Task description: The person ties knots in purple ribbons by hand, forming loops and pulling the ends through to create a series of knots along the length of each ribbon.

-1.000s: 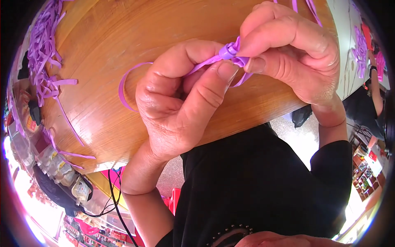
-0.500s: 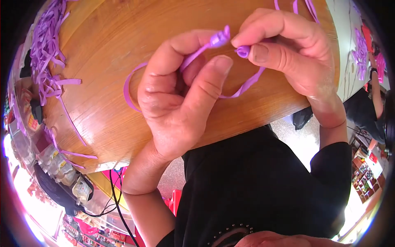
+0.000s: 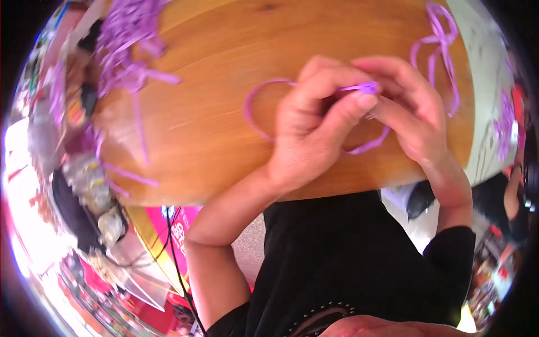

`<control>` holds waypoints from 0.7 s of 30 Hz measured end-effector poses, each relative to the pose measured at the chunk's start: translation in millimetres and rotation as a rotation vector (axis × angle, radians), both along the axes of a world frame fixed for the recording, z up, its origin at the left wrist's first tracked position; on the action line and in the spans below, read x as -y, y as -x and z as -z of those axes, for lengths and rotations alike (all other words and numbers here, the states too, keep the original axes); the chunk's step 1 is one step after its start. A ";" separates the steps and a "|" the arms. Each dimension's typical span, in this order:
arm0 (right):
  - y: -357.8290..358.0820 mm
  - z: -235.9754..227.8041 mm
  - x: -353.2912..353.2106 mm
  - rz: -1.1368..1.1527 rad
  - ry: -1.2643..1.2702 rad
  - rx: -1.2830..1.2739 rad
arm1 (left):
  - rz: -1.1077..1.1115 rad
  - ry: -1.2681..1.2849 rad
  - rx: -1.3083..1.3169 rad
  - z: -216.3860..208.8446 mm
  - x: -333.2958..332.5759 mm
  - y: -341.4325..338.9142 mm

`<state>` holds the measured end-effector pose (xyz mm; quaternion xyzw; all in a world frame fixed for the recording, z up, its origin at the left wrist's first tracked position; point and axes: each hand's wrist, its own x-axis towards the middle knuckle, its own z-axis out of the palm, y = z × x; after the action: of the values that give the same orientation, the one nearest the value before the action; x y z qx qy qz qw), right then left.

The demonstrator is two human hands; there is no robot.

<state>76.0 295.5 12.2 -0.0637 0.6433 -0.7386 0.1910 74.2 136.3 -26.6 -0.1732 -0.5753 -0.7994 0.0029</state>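
Observation:
In front of me, above the wooden table [image 3: 213, 67], my left hand [image 3: 311, 132] and my right hand [image 3: 418, 115] meet at the fingertips. Both are closed around a narrow purple ribbon [image 3: 368, 87], whose small rolled or knotted part shows between the left thumb and forefinger. The ribbon's thin length loops out left of my left hand and hangs below the fingers between both hands. My right fingertips are partly hidden behind the left thumb, and motion blurs the finer detail.
A heap of purple ribbons [image 3: 126, 42] lies at the table's far left, with strands trailing nearer. Another looped ribbon [image 3: 443, 39] rests at the far right. Beyond the right edge is a pale surface with more purple strips [image 3: 504, 126]. A black cable [image 3: 175, 255] hangs below the table's left front.
My hands have come together at the fingertips; before, they held two ribbon parts slightly apart. The view has shifted, so the heap and right-hand ribbon show more fully.

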 end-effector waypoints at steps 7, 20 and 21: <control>6.5 14.8 -12.4 0.241 -0.322 -0.405 | 0.132 -0.384 0.253 -22.4 28.7 7.1; 70.7 -74.5 113.2 -0.326 -0.505 -0.830 | -0.168 -0.258 0.388 -3.4 69.8 51.1; 78.4 -78.3 137.7 -0.428 -0.515 -0.921 | -0.298 -0.236 0.115 -3.0 66.4 52.3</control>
<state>-2.4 157.9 90.4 -0.4594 0.7924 -0.3986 0.0456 21.8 69.9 -23.6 -0.0385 -0.4962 -0.8605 0.1086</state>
